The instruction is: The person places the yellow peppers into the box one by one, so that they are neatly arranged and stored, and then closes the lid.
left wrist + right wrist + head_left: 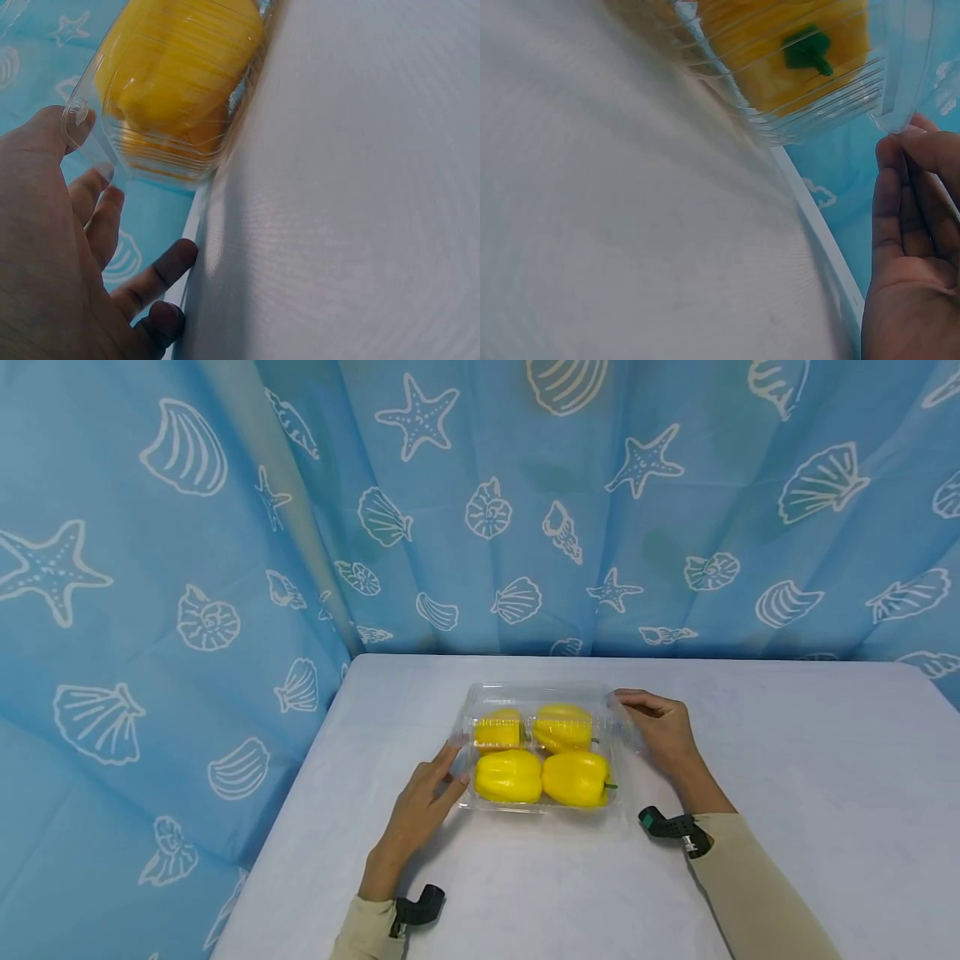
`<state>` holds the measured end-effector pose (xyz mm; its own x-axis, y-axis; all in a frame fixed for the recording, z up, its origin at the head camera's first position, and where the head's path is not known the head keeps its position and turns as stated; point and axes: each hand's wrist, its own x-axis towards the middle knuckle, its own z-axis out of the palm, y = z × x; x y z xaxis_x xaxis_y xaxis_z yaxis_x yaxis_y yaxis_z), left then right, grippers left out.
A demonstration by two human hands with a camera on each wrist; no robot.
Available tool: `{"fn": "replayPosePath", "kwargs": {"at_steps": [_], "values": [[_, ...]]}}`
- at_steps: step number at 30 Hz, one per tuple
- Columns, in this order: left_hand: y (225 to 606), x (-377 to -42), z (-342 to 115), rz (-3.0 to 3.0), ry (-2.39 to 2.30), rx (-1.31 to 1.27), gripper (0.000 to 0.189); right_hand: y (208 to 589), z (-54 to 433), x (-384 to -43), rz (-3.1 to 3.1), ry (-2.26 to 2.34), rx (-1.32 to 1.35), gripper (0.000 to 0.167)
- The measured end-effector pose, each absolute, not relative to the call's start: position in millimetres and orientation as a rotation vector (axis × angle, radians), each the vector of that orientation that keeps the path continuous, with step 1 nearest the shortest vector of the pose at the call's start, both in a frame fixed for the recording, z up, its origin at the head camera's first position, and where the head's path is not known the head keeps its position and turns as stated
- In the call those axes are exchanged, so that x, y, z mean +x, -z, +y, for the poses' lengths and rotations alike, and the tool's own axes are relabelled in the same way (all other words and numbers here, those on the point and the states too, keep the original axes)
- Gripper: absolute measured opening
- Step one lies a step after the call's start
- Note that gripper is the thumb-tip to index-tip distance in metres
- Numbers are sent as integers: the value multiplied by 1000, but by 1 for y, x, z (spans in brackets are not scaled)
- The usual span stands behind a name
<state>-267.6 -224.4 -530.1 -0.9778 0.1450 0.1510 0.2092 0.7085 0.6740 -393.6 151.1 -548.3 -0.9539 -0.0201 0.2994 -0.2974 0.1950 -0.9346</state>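
Note:
Yellow bell peppers, among them one at the front right (576,779), sit in a clear plastic container (498,807) with a clear lid (536,695) over its back part. At the container's left side is my left hand (420,802), its fingers spread and its thumb touching the rim (78,112). Some of its lower fingers reach down toward the tabletop in the left wrist view. My right hand (663,731) pinches a clear plastic edge (892,120) at the back right corner. A green stem (808,49) shows through the ridged wall in the right wrist view.
A white-covered table (525,893) lies under the container. Behind it and along its left hangs a blue curtain (465,552) printed with shells and starfish. Each wrist wears a black camera mount, such as the right one (675,829).

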Motion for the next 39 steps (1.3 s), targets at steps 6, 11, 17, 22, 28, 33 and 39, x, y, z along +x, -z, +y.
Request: {"fn": "replayPosePath", "kwargs": {"at_steps": [6,11,17,22,28,33,39], "values": [[528,-269,-223,-2813,1140,-275,61,546,151,-394,-2182,-1921,357,25],[526,-270,-222,-2817,1139,-287,55,544,152,-392,-2185,-1920,360,26],[523,-269,-222,-2781,1236,-308,49,544,152,-390,-2155,-1954,411,24],[525,-267,-223,-2773,1312,-262,51,547,152,-386,-2168,-1966,418,23],[529,-268,-221,-2798,1264,-240,55,548,154,-381,-2181,-1961,447,26],[529,-268,-222,-2818,1224,-230,51,549,155,-374,-2191,-2004,440,31],[529,-269,-222,-2800,1199,-314,51,548,154,-362,-2247,-2003,371,40]]}}
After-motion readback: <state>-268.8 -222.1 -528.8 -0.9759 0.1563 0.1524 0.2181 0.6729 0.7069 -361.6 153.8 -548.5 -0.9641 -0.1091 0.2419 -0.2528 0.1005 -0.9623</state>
